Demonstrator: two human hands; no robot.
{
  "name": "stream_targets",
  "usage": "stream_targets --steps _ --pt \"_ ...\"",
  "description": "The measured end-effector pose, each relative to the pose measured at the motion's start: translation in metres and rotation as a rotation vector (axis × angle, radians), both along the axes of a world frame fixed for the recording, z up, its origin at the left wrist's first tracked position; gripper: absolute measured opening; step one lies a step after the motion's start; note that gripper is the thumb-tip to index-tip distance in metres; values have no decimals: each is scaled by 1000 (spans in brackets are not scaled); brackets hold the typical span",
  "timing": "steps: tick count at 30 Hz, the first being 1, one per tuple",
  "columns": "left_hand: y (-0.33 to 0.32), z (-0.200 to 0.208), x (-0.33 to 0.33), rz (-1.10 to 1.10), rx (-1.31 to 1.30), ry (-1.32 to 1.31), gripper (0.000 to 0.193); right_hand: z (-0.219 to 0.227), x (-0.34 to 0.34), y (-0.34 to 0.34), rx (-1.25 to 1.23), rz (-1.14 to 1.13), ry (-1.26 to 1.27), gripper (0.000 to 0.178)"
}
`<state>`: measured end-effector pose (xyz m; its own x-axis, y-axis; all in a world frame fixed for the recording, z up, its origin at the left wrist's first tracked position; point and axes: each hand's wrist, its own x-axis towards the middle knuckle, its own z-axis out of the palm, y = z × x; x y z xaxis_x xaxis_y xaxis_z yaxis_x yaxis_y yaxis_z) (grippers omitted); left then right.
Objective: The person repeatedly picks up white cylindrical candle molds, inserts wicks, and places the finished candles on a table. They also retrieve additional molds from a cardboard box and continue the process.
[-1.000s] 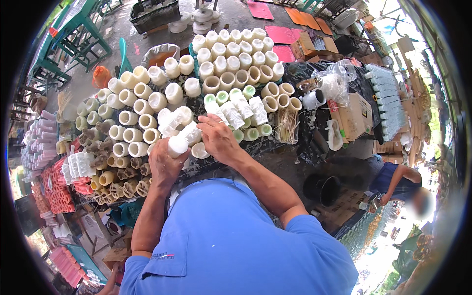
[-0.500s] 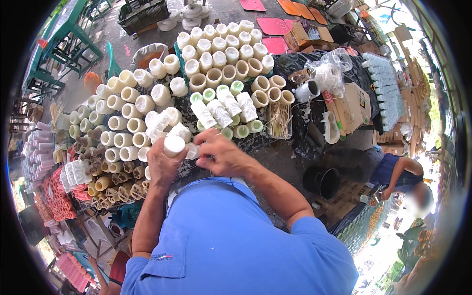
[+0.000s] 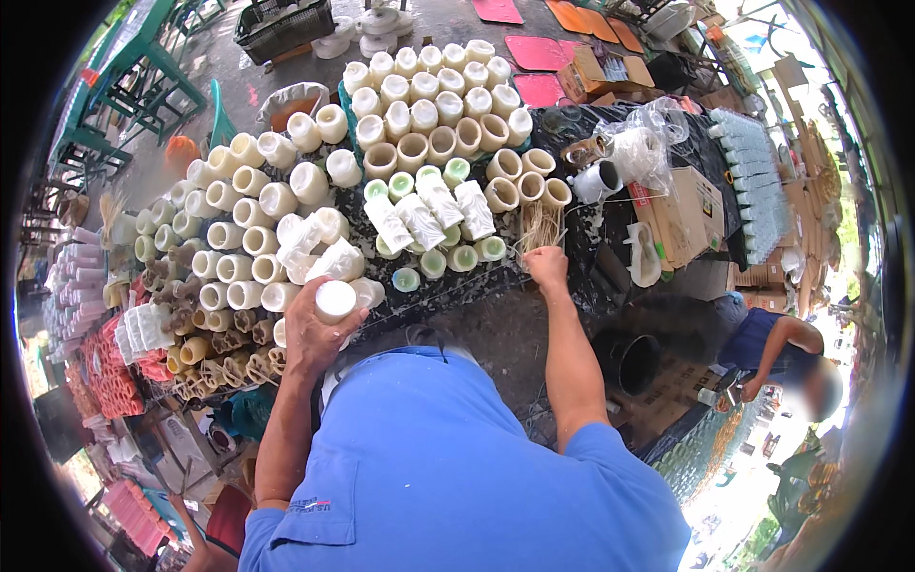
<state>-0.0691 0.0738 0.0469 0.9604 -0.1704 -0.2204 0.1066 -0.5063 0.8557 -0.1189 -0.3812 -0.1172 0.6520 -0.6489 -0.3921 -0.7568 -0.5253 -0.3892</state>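
Observation:
My left hand (image 3: pixel 311 334) is wrapped round a white cylindrical candle (image 3: pixel 335 299), its flat round top facing up. To the right, my right hand (image 3: pixel 545 267) is closed at the near end of a bundle of thin straw-coloured strands (image 3: pixel 543 227), which lies in a clear container. How many strands the fingers pinch cannot be made out. Between the hands lie several white carved candles (image 3: pixel 416 221), resting over green-filled wax cups (image 3: pixel 462 257). Another white carved piece (image 3: pixel 339 261) lies just beyond my left hand.
Rows of cream wax cups (image 3: pixel 252 214) cover the table's left, with more on a green tray (image 3: pixel 448 105) at the back. A cardboard box (image 3: pixel 688 214) and plastic bags (image 3: pixel 640 153) stand right. A black bucket (image 3: pixel 633 364) and another person (image 3: pixel 772 348) are farther right.
My right hand has left the candle in my left hand and reached right to the straw-coloured strands. My left hand keeps hold of the candle in nearly the same place.

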Motion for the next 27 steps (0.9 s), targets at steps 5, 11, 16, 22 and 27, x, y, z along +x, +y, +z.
stream_targets --steps 5,11,16,22,27 --pt "0 3 -2 0 69 -47 63 25 -10 -31 999 -424 -249 12" --pt "-4 4 -2 2 14 -25 63 48 -22 -19 1557 -620 -414 18" --pt "-4 7 3 -77 -49 25 57 68 -19 12 1697 -442 -618 18" --pt "-9 21 25 -404 -611 278 59 131 7 102 1301 42 -626 11" --pt "-28 27 35 -397 -973 380 64 192 25 196 869 591 -405 18"
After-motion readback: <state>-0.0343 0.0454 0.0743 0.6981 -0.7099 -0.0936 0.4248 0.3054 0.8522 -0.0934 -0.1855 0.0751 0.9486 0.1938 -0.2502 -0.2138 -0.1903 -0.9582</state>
